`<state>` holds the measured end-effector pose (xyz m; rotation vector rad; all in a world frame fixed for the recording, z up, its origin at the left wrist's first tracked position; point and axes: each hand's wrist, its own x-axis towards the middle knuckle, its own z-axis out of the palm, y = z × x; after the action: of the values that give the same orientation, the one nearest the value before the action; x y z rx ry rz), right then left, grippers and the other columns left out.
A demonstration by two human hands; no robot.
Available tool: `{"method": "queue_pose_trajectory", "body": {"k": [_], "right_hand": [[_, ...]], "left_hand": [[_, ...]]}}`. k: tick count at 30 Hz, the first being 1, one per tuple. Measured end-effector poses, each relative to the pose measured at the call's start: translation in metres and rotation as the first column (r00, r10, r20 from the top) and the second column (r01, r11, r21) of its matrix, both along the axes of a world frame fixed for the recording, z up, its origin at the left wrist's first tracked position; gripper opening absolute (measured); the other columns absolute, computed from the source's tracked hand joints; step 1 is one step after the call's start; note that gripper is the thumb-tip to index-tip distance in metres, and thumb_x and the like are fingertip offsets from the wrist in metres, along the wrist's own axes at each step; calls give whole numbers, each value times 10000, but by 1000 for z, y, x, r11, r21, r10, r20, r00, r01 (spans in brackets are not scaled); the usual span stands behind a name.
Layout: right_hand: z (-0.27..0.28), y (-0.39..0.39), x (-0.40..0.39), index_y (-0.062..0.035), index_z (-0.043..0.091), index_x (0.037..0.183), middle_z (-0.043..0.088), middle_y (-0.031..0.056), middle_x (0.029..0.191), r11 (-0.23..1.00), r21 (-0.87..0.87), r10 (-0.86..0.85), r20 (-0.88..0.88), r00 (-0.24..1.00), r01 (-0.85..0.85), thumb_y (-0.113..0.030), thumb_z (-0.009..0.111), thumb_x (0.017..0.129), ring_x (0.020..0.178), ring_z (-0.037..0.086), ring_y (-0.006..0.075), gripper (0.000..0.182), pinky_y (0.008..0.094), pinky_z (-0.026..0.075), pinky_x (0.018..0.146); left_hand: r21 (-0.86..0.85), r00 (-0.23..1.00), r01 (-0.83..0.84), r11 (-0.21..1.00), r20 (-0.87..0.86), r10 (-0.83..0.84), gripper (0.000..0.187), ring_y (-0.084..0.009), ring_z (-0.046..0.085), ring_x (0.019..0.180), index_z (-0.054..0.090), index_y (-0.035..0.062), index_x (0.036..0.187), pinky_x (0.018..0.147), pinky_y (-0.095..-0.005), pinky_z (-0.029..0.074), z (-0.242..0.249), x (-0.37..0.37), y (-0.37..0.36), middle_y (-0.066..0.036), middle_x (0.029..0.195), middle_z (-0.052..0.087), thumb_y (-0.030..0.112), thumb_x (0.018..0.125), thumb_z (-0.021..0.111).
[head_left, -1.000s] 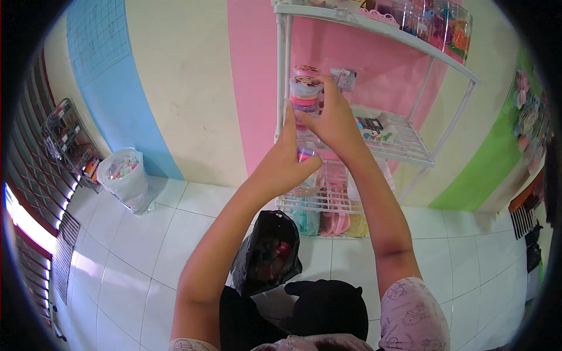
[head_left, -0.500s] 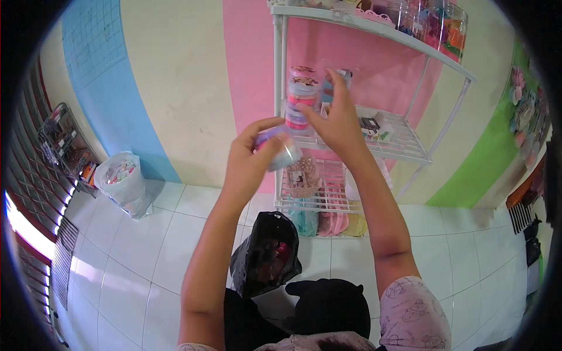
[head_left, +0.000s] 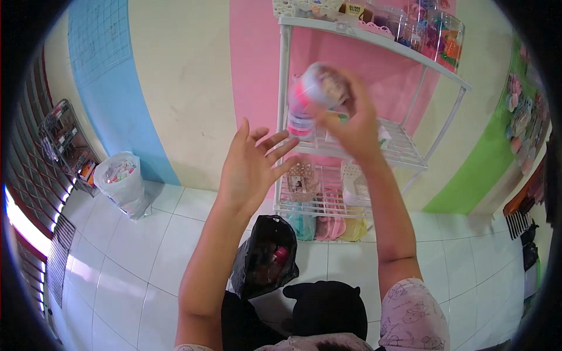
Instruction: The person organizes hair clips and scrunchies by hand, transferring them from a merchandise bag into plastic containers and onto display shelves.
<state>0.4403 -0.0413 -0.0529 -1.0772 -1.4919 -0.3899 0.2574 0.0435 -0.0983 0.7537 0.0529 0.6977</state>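
Note:
My right hand [head_left: 358, 128] grips a small round tub [head_left: 316, 88] with pink and white on it, smeared by motion and tilted in front of the middle shelf. Behind and just under it, a stack of round tubs [head_left: 301, 124] in purple and pink stands at the left end of that shelf. My left hand [head_left: 249, 167] is empty, palm up with fingers spread, a little below and left of the stack. A white wire shelf rack [head_left: 285, 76] stands against the pink-striped wall.
On the top shelf are clear jars [head_left: 446, 41] of colourful items. Lower down sits a woven basket [head_left: 300, 181]. An open black plastic bag [head_left: 266, 257] lies on the tiles near my legs. At the left wall stands a filled white bag [head_left: 124, 181].
The tub that my left hand held is gone from it, and its fingers have opened. My right hand, earlier open beside the stack, now holds a tub.

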Motion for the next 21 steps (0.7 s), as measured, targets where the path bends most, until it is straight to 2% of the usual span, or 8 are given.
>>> {"method": "queue_pose_trajectory", "body": {"k": [2, 5, 11, 14, 16, 17, 18, 21], "right_hand": [[12, 12, 38, -58, 477, 1355, 568, 122, 1252, 1000, 0, 9, -120, 993, -9, -196, 839, 726, 1125, 583, 220, 738, 346, 499, 938], [28, 27, 80, -77, 396, 1419, 568, 138, 1249, 991, -134, 6, -169, 986, -30, -184, 837, 733, 1121, 587, 220, 823, 344, 500, 941], [41, 57, 99, -108, 287, 1478, 565, 172, 1252, 937, -350, -66, -192, 979, -6, -160, 851, 704, 1135, 585, 238, 959, 344, 493, 948], [38, 68, 105, -103, 319, 1464, 566, 175, 1257, 908, -413, -46, -254, 966, -66, -149, 848, 701, 1146, 581, 247, 930, 345, 493, 951], [36, 69, 102, -101, 338, 1455, 570, 173, 1257, 890, -451, -54, -259, 964, -72, -137, 842, 706, 1156, 576, 251, 904, 351, 491, 957], [34, 70, 101, -97, 342, 1453, 573, 172, 1256, 896, -436, -37, -274, 961, -89, -152, 845, 705, 1159, 574, 252, 903, 353, 487, 963], [32, 71, 101, -92, 347, 1451, 576, 172, 1254, 901, -421, -22, -290, 957, -106, -167, 848, 704, 1162, 573, 252, 903, 356, 483, 968], [25, 75, 109, -75, 348, 1448, 582, 169, 1247, 912, -392, 3, -281, 960, -118, -220, 847, 719, 1172, 568, 249, 895, 357, 476, 978]], "left_hand": [[93, 996, -54, 994, -66, 60, 342, -334, 524, 1220, 484, 45, 1081, 1045, -502, 431, -11, -21, -3, -212, 1248, 536, 377, 1009, 441], [209, 990, -25, 978, -128, 53, 263, -304, 549, 1167, 506, 88, 1019, 993, -468, 451, -47, -57, 3, -169, 1198, 572, 349, 991, 480], [184, 913, -135, 974, -359, 194, 165, -285, 583, 1075, 547, 104, 935, 957, -419, 448, -143, -112, -10, -113, 1160, 595, 268, 959, 535], [604, 694, -125, 788, -514, 504, 140, -314, 550, 1143, 619, 82, 1017, 995, -428, 423, -213, -129, -16, -143, 1201, 573, 177, 921, 585], [805, 580, 14, 594, -490, 651, 196, -337, 510, 1195, 655, 110, 1085, 1022, -431, 403, -214, -137, -37, -170, 1247, 539, 139, 896, 608], [871, 526, 99, 482, -457, 718, 241, -349, 491, 1221, 674, 125, 1119, 1036, -433, 393, -214, -139, -46, -184, 1270, 522, 120, 884, 620], [851, 517, 144, 505, -499, 696, 296, -393, 426, 1286, 687, 179, 1166, 1071, -450, 361, -217, -140, -51, -235, 1353, 452, 144, 877, 633], [871, 452, 278, 404, -490, 745, 332, -433, 409, 1298, 666, 181, 1199, 1075, -477, 358, -232, -137, -63, -261, 1406, 411, 171, 867, 651]]}}
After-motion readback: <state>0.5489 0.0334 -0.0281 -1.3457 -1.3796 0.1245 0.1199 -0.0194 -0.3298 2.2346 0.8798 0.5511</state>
